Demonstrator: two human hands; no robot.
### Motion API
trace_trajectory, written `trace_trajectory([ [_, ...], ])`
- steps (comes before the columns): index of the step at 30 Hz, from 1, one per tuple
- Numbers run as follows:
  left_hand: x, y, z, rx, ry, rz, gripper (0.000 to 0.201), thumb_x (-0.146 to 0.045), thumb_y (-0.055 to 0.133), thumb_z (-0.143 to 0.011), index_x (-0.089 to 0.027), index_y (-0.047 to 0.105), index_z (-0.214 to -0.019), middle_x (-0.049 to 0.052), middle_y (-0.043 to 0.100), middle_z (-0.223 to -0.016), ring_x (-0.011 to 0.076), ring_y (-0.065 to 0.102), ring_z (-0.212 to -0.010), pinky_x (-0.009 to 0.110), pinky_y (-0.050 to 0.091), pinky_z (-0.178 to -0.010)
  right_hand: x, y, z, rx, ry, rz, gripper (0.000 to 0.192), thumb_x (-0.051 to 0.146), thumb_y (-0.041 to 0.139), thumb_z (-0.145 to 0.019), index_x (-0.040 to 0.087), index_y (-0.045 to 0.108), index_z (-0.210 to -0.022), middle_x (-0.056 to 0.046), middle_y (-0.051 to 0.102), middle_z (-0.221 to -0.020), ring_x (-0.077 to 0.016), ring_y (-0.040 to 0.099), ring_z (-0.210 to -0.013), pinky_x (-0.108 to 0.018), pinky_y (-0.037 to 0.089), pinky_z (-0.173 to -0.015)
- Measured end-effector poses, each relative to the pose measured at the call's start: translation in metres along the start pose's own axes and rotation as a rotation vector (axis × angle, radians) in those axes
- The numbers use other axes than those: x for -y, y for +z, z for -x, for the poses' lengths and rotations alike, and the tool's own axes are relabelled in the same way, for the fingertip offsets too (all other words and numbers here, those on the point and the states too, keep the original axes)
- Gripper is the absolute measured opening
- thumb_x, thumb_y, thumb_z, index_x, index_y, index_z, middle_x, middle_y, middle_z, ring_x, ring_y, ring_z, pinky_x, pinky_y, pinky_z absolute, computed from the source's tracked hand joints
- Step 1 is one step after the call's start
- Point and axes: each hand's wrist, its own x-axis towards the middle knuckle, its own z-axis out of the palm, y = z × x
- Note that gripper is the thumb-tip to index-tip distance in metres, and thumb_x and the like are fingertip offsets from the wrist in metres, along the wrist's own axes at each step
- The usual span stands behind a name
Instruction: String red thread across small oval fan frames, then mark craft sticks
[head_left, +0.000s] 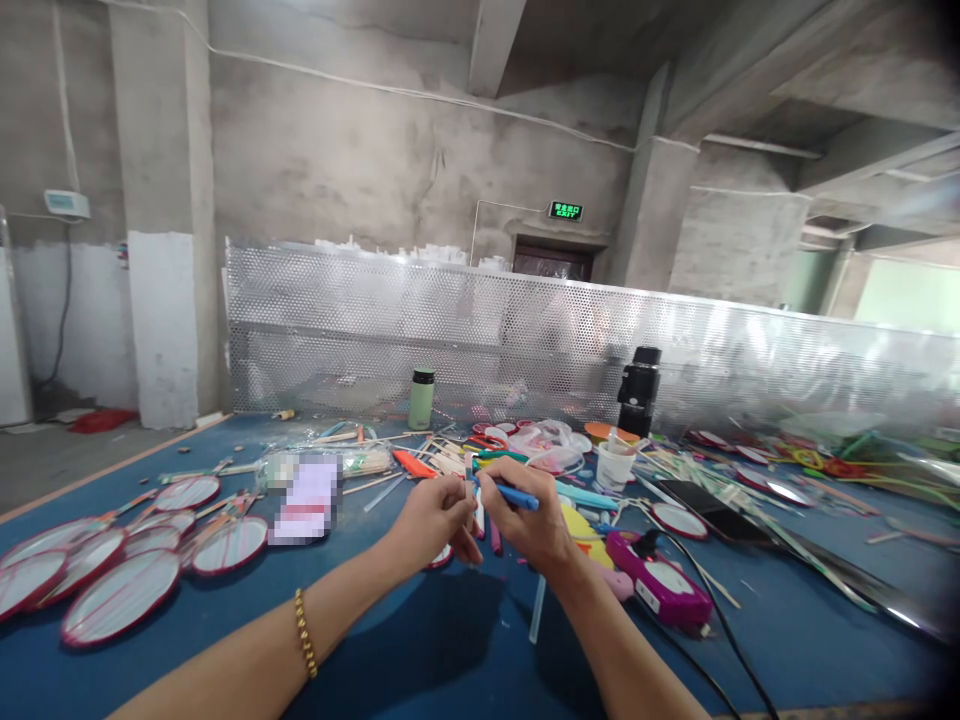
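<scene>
My left hand (435, 520) and my right hand (525, 522) meet above the blue table (420, 650), fingertips close together. The right hand pinches a blue stick (517, 495) that juts to the right. The left hand's fingers close on a thin pale stick (469, 472) that rises between the two hands. A round red-rimmed fan piece (442, 558) lies just under the left hand, mostly hidden. A gold bead bracelet (304, 632) circles my left wrist. A clear glue stick (537, 608) lies on the table below the right wrist.
Several red-rimmed round fans (120, 590) lie at the left. A magenta glue gun (660, 582) with a black cord rests right of my right arm. A green bottle (421, 399), a black flask (639, 392), a white cup (615, 465) and scattered sticks stand before a perforated metal screen (480, 330).
</scene>
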Motion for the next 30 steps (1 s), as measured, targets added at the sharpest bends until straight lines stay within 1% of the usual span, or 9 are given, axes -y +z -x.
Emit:
trace_trajectory([
  [4, 0.0002, -0.0003, 0.0000, 0.002, -0.002, 0.003, 0.030, -0.042, 0.062, -0.077, -0.019, 0.046, -0.069, -0.003, 0.061, -0.055, 0.0174, 0.067, -0.043, 0.021, 0.048, -0.038, 0.0009, -0.0002, -0.0005, -0.009, -0.006, 0.000, 0.017, 0.017, 0.051, -0.086, 0.019, 0.059, -0.071, 0.001, 0.059, -0.062, -0.0105, 0.050, -0.055, -0.023, 0.040, -0.057],
  [6, 0.0001, -0.0004, 0.0000, -0.007, -0.002, 0.001, 0.028, -0.041, 0.063, -0.076, -0.019, 0.046, -0.070, -0.003, 0.062, -0.055, 0.0174, 0.067, -0.043, 0.021, 0.048, -0.038, 0.0009, -0.0001, -0.0008, 0.011, -0.013, 0.002, 0.017, 0.016, 0.051, -0.086, 0.019, 0.058, -0.070, 0.001, 0.059, -0.062, -0.0106, 0.051, -0.056, -0.023, 0.040, -0.058],
  [10, -0.0008, -0.0002, 0.0003, -0.007, -0.004, -0.002, 0.026, -0.038, 0.061, -0.075, -0.019, 0.045, -0.069, -0.003, 0.061, -0.054, 0.0168, 0.067, -0.043, 0.021, 0.048, -0.038, -0.0004, 0.0001, -0.0005, -0.008, -0.009, 0.003, 0.017, 0.016, 0.052, -0.086, 0.019, 0.058, -0.070, 0.002, 0.057, -0.061, -0.0101, 0.050, -0.054, -0.023, 0.039, -0.056],
  [14, -0.0012, 0.0003, 0.0007, -0.006, -0.006, -0.007, 0.028, -0.041, 0.062, -0.075, -0.020, 0.045, -0.068, -0.003, 0.061, -0.054, 0.0168, 0.067, -0.043, 0.021, 0.047, -0.038, -0.0011, 0.0000, 0.0002, 0.010, -0.013, 0.011, 0.017, 0.015, 0.052, -0.086, 0.019, 0.058, -0.071, 0.002, 0.058, -0.062, -0.0101, 0.050, -0.055, -0.023, 0.038, -0.057],
  [18, -0.0004, 0.0001, 0.0007, -0.002, -0.007, -0.020, 0.028, -0.041, 0.062, -0.076, -0.020, 0.045, -0.068, -0.003, 0.061, -0.054, 0.0169, 0.067, -0.044, 0.021, 0.048, -0.039, -0.0001, -0.0006, 0.0002, -0.029, -0.010, 0.016, 0.017, 0.016, 0.052, -0.086, 0.019, 0.057, -0.070, 0.002, 0.057, -0.062, -0.0099, 0.049, -0.054, -0.023, 0.038, -0.056],
  [22, -0.0001, 0.0004, 0.0007, 0.006, -0.006, -0.031, 0.028, -0.042, 0.061, -0.077, -0.019, 0.047, -0.068, -0.004, 0.059, -0.052, 0.0172, 0.067, -0.044, 0.022, 0.048, -0.039, 0.0004, -0.0005, -0.0005, -0.008, -0.023, 0.018, 0.017, 0.015, 0.052, -0.086, 0.019, 0.058, -0.071, 0.002, 0.057, -0.062, -0.0101, 0.050, -0.055, -0.023, 0.038, -0.057],
  [26, -0.0022, 0.0015, 0.0016, -0.006, -0.017, -0.040, 0.031, -0.045, 0.062, -0.077, -0.019, 0.047, -0.067, -0.003, 0.060, -0.052, 0.0173, 0.067, -0.044, 0.022, 0.047, -0.039, -0.0002, 0.0008, -0.0013, -0.058, -0.027, 0.030, 0.017, 0.015, 0.052, -0.086, 0.019, 0.058, -0.070, 0.002, 0.057, -0.061, -0.0100, 0.049, -0.054, -0.023, 0.038, -0.056],
  [30, -0.0037, 0.0019, 0.0025, -0.004, -0.017, -0.056, 0.031, -0.045, 0.060, -0.077, -0.019, 0.048, -0.066, -0.003, 0.058, -0.048, 0.0172, 0.066, -0.044, 0.022, 0.047, -0.040, -0.0005, 0.0007, -0.0022, -0.051, -0.030, 0.050, 0.018, 0.017, 0.052, -0.087, 0.019, 0.058, -0.070, 0.002, 0.056, -0.060, -0.0100, 0.049, -0.053, -0.023, 0.038, -0.056],
])
